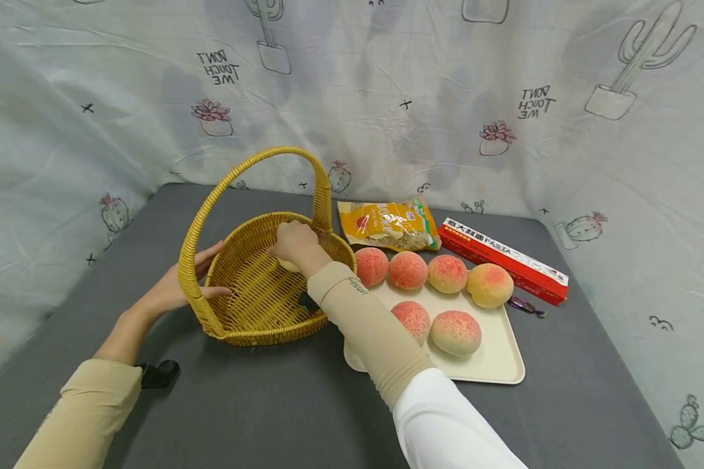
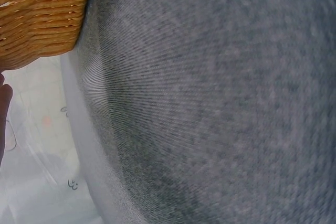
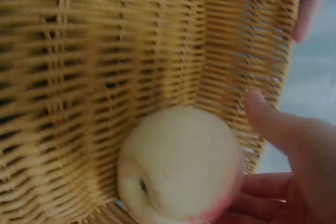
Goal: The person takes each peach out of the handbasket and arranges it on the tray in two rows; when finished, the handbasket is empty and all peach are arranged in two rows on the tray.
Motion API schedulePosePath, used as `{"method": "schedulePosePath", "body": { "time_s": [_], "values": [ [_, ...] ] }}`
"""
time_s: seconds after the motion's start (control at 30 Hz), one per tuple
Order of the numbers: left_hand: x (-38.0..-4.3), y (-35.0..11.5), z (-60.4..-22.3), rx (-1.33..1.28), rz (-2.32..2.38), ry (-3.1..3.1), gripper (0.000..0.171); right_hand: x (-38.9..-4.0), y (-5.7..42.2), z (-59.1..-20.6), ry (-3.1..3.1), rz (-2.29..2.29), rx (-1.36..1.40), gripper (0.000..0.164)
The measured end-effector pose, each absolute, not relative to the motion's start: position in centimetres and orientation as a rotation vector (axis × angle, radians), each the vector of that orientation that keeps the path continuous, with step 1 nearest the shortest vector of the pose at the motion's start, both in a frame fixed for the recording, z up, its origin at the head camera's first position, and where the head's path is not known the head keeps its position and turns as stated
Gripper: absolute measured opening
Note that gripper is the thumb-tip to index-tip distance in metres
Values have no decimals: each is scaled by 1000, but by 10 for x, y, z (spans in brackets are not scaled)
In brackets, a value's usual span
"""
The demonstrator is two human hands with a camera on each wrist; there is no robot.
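Note:
A yellow wicker basket (image 1: pixel 264 337) with a tall handle stands on the grey table. At its left side, my left hand (image 1: pixel 173 286) holds the wall, thumb over the rim and fingers outside. My right hand (image 1: pixel 296 246) reaches down inside, near the far wall. Beside it a pale peach (image 3: pixel 181 163) with a red blush lies against the wicker. In the right wrist view the thumb stands spread away from the peach, while the other fingers lie behind it, partly hidden. The left wrist view shows only a fingertip beside the basket's outer wall (image 2: pixel 42 24).
Right of the basket, a cream tray (image 1: pixel 498 352) bears several peaches (image 1: pixel 456 333), partly covered by my right forearm. Behind are a yellow food packet (image 1: pixel 390 225) and a red pasta box (image 1: pixel 504 260). A small purple-wrapped item (image 1: pixel 525 306) lies by the tray. A patterned curtain (image 1: pixel 375 98) hangs behind.

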State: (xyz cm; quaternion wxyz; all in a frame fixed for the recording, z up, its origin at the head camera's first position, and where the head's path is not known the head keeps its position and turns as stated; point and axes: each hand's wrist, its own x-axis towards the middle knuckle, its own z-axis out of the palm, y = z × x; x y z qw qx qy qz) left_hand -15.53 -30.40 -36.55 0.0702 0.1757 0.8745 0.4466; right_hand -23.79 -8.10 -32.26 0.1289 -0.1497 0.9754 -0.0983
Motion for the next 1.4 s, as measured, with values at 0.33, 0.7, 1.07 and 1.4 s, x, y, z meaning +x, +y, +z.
{"method": "schedulePosePath", "body": {
  "time_s": [0.33,0.7,1.07,1.4],
  "values": [
    [-155,-301,-367,524,1341,2636,97,-239,-77,-323,2855,-126,-441,38],
    [-156,-304,-365,528,1368,2618,97,-242,-62,-315,2725,-163,-666,52],
    [-157,-306,-366,510,1315,2638,97,-250,-44,-318,2689,-330,-745,45],
    [-158,-306,-364,515,1310,2636,97,-247,-35,-304,2668,-529,-893,72]
  ]
}}
